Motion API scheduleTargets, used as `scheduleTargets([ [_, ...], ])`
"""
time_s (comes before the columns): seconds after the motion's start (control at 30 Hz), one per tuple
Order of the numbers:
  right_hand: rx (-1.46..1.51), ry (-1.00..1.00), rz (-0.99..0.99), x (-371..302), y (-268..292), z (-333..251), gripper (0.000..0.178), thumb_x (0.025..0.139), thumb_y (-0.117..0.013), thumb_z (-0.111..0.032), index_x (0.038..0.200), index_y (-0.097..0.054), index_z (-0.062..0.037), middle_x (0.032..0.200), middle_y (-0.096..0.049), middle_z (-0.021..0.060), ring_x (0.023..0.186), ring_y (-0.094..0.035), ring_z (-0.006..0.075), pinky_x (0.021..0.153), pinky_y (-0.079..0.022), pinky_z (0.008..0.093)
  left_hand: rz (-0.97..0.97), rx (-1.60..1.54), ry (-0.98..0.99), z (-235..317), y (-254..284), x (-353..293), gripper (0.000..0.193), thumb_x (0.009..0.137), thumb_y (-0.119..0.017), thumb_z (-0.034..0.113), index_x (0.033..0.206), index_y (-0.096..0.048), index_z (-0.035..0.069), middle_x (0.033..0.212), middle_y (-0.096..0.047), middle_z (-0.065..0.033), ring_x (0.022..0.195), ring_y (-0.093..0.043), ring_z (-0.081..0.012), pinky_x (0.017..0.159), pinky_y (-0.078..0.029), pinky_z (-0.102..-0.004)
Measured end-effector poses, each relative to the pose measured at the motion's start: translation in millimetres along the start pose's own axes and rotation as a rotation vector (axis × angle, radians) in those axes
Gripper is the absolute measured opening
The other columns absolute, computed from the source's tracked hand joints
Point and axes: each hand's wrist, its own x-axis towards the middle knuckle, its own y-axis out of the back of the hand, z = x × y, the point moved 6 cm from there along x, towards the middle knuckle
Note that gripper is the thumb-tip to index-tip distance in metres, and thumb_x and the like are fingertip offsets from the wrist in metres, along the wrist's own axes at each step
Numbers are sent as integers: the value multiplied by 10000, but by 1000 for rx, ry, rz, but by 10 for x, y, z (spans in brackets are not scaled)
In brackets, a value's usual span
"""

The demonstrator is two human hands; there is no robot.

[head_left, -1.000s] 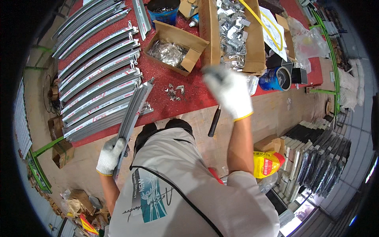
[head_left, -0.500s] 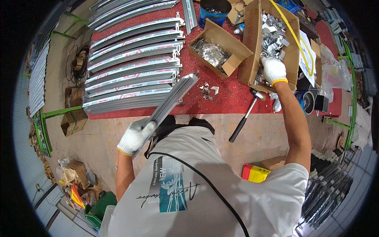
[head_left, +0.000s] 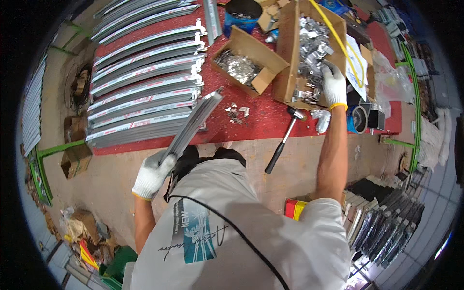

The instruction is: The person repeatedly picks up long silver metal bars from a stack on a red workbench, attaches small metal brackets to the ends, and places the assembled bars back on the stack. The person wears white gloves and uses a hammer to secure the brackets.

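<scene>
My left hand [head_left: 152,175], in a white glove, grips the near end of a long grey metal strip [head_left: 193,124] that slants up onto the red table [head_left: 270,118]. My right hand [head_left: 333,86], also gloved, reaches into a tall cardboard box [head_left: 286,58] full of small shiny metal clips [head_left: 311,48], with its fingers down among the clips. Whether it holds one is hidden. A hammer [head_left: 282,145] lies with its head on the table edge and its black handle hanging over, just left of my right forearm.
Rows of curved metal strips [head_left: 145,92] cover the table's left half. An open carton of shiny parts [head_left: 239,65], several loose clips [head_left: 238,111], a dark bucket [head_left: 241,12], a tape roll [head_left: 360,118] and a yellow hose [head_left: 338,41] lie near. Dark panels [head_left: 382,217] stack on the right floor.
My right hand has gone from raised above the table down into the clip box. My left hand has lifted the strip's end higher and nearer the table.
</scene>
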Motion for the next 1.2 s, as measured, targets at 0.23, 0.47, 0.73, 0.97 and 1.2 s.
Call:
scheduleTargets([
  [0.23, 1134, -139, -243, -870, -220, -548, 515, 1082, -588, -62, 1572, -543, 90, 1431, -709, 288, 1267, -747, 440, 1047, -663, 518, -28, -14, -57, 95, -53, 75, 503, 1092, -701, 490, 1096, -737, -11, 843, -707, -53, 730, -628, -128, 691, -514, -327],
  [0.47, 1096, -113, -346, -1263, -514, -964, 522, 1015, -623, 6, 1522, -556, 112, 1426, -688, 326, 1255, -753, 430, 1003, -677, 507, -26, 171, -101, 211, -40, 97, 499, 1089, -698, 496, 1096, -754, 0, 829, -712, -91, 739, -639, -162, 713, -527, -362],
  [0.73, 398, 99, -697, -1517, -738, -1452, 498, 1083, -635, -128, 1568, -605, -18, 1341, -755, 118, 1078, -800, 188, 806, -649, 301, 14, 276, -120, 246, -59, 60, 551, 1056, -712, 537, 1274, -784, 35, 1016, -783, -267, 967, -783, -435, 879, -592, -471],
  [0.97, -120, 714, -441, -1502, -998, -1738, 369, 1011, -694, -133, 1358, -707, -11, 1175, -776, 253, 1043, -767, 434, 942, -607, 453, 75, 326, -148, 373, -99, -5, 525, 1041, -746, 505, 1288, -783, 43, 1003, -784, -260, 956, -793, -412, 875, -601, -446],
  [1.2, -190, 543, -563, -1545, -1143, -1821, 315, 939, -783, -222, 1179, -807, -20, 1028, -787, 280, 1005, -760, 486, 941, -607, 521, 136, 338, -137, 395, -86, -27, 517, 1021, -768, 510, 1259, -787, 51, 973, -786, -250, 941, -791, -424, 858, -602, -451],
])
